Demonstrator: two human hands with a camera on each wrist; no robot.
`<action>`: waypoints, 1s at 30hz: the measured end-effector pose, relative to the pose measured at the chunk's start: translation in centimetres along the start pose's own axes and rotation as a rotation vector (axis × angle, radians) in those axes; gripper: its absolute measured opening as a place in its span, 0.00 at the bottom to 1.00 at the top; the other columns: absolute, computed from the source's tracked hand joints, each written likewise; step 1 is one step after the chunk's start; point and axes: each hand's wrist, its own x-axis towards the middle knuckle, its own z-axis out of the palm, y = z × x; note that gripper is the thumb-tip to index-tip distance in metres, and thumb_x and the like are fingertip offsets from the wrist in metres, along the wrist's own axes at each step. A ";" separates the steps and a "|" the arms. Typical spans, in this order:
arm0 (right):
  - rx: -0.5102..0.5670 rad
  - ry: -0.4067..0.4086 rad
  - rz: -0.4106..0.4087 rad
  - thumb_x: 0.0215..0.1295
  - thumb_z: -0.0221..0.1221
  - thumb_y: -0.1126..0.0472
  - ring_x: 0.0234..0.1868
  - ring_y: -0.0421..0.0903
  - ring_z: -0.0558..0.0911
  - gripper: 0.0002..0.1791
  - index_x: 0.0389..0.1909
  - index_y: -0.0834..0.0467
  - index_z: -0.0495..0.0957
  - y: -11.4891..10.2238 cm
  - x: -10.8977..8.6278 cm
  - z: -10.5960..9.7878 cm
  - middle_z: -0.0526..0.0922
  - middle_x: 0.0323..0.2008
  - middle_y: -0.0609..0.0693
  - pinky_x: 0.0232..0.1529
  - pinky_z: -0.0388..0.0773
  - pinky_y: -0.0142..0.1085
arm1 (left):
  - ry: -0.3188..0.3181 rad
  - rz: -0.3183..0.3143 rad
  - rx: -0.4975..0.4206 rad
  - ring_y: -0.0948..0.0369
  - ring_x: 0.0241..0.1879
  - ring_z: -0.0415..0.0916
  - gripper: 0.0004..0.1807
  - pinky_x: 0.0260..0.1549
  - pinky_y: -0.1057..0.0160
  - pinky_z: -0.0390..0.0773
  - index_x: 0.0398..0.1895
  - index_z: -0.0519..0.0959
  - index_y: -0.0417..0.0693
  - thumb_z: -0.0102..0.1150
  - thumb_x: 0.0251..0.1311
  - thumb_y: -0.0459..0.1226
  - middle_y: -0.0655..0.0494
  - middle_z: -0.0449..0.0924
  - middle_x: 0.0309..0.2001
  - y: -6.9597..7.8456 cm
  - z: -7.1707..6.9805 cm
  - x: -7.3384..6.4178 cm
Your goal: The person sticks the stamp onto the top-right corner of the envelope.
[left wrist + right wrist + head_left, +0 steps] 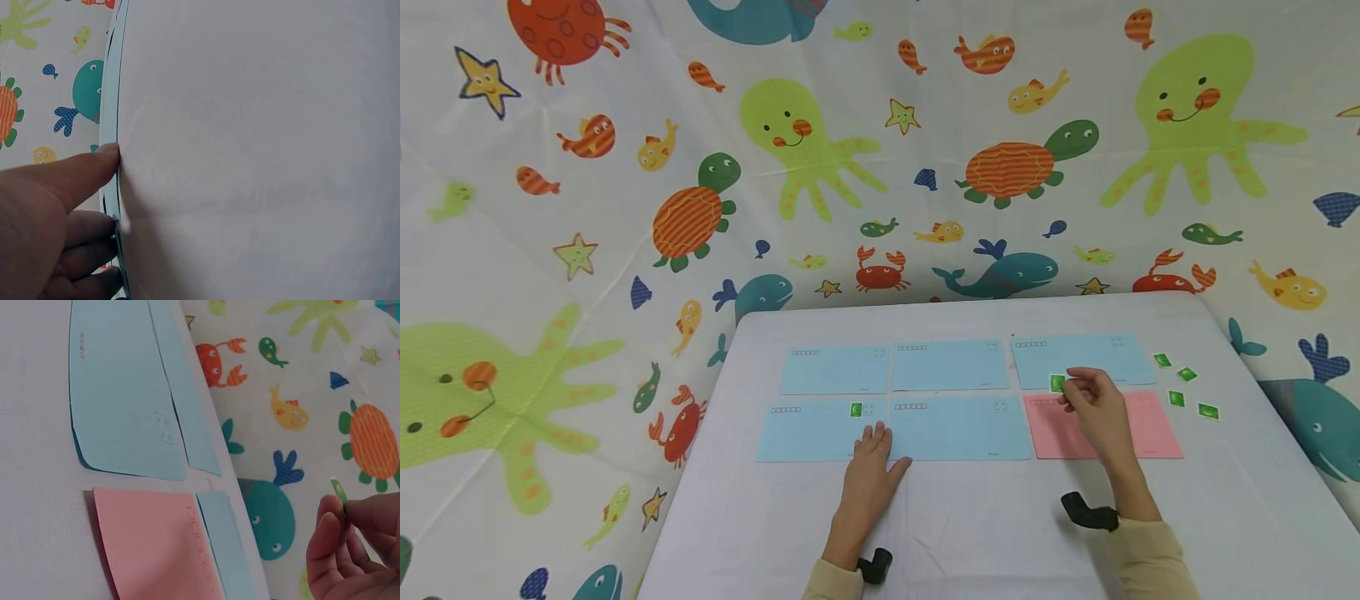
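Note:
My right hand (1097, 408) pinches a small green stamp (1057, 383) between thumb and fingertips, raised over the top edge of the pink envelope (1153, 425). The right wrist view shows that stamp (339, 489) nearly edge-on. My left hand (868, 475) lies with extended fingers on the lower right part of the front left blue envelope (805, 437). Just beyond its fingertips, another green stamp (856, 409) sits beside the printed box in that envelope's upper right corner. In the left wrist view, the thumb (94, 169) rests at the envelope's edge.
Several more blue envelopes lie around, one front middle (958, 433) and a back row (951, 367) behind. Several loose green stamps (1176, 398) are scattered to the right of the envelopes. A white cloth covers the table (970, 533); a sea-animal curtain (925, 125) hangs behind it.

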 end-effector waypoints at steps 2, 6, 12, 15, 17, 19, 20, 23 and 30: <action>0.003 -0.007 0.012 0.76 0.54 0.57 0.35 0.44 0.84 0.20 0.61 0.64 0.71 0.1 0.1 0.2 0.81 0.42 0.57 0.36 0.83 0.26 | 0.001 0.000 -0.001 0.38 0.72 0.63 0.33 0.69 0.38 0.64 0.64 0.73 0.30 0.65 0.64 0.45 0.34 0.69 0.69 0.0 0.0 0.1; -0.012 -0.040 0.003 0.76 0.53 0.56 0.35 0.41 0.84 0.21 0.62 0.64 0.70 0.2 0.3 0.3 0.82 0.45 0.60 0.38 0.83 0.27 | 0.004 0.001 -0.001 0.38 0.72 0.63 0.33 0.69 0.38 0.64 0.64 0.73 0.30 0.65 0.64 0.45 0.34 0.69 0.69 0.1 0.1 0.2; -0.029 -0.073 -0.024 0.76 0.53 0.54 0.35 0.37 0.85 0.23 0.63 0.65 0.73 0.3 0.6 0.7 0.84 0.44 0.63 0.39 0.83 0.26 | 0.011 -0.001 0.004 0.38 0.72 0.63 0.33 0.69 0.38 0.64 0.64 0.73 0.30 0.65 0.64 0.45 0.34 0.69 0.69 0.2 0.3 0.4; -0.018 -0.088 -0.028 0.76 0.54 0.54 0.35 0.38 0.85 0.22 0.61 0.65 0.74 0.4 0.7 0.9 0.85 0.43 0.63 0.39 0.84 0.27 | 0.012 -0.004 0.003 0.38 0.72 0.63 0.33 0.69 0.38 0.64 0.64 0.73 0.30 0.65 0.64 0.45 0.34 0.69 0.69 0.2 0.5 0.5; -0.012 -0.098 -0.025 0.76 0.55 0.54 0.35 0.39 0.85 0.21 0.60 0.65 0.75 0.3 0.8 1.2 0.85 0.43 0.63 0.39 0.84 0.28 | 0.010 -0.008 -0.001 0.38 0.72 0.63 0.33 0.69 0.38 0.64 0.65 0.73 0.30 0.65 0.64 0.45 0.34 0.69 0.69 0.2 0.6 0.6; -0.014 -0.108 -0.015 0.75 0.55 0.55 0.35 0.41 0.85 0.20 0.58 0.65 0.76 0.4 0.9 1.4 0.85 0.42 0.63 0.38 0.85 0.30 | 0.010 -0.009 -0.004 0.38 0.73 0.62 0.33 0.70 0.38 0.63 0.65 0.73 0.30 0.65 0.64 0.45 0.34 0.69 0.69 0.3 0.7 0.6; -0.017 -0.112 -0.008 0.75 0.56 0.55 0.35 0.42 0.86 0.20 0.58 0.65 0.76 0.3 1.0 1.6 0.86 0.42 0.63 0.38 0.85 0.31 | 0.010 -0.010 -0.005 0.38 0.73 0.62 0.33 0.70 0.38 0.63 0.65 0.73 0.30 0.65 0.64 0.45 0.34 0.69 0.69 0.3 0.7 0.7; -0.021 -0.119 0.010 0.75 0.56 0.55 0.35 0.46 0.86 0.19 0.56 0.65 0.77 0.3 1.2 1.9 0.86 0.40 0.63 0.38 0.85 0.32 | 0.013 -0.011 -0.007 0.38 0.73 0.62 0.33 0.70 0.38 0.63 0.65 0.73 0.30 0.65 0.64 0.45 0.34 0.69 0.69 0.3 0.8 0.8; -0.014 -0.121 0.021 0.74 0.56 0.56 0.34 0.47 0.86 0.18 0.55 0.65 0.77 0.5 1.4 2.6 0.86 0.39 0.62 0.37 0.85 0.33 | 0.017 -0.019 0.000 0.39 0.72 0.63 0.34 0.70 0.38 0.64 0.64 0.73 0.29 0.66 0.63 0.45 0.34 0.69 0.69 0.5 0.9 0.9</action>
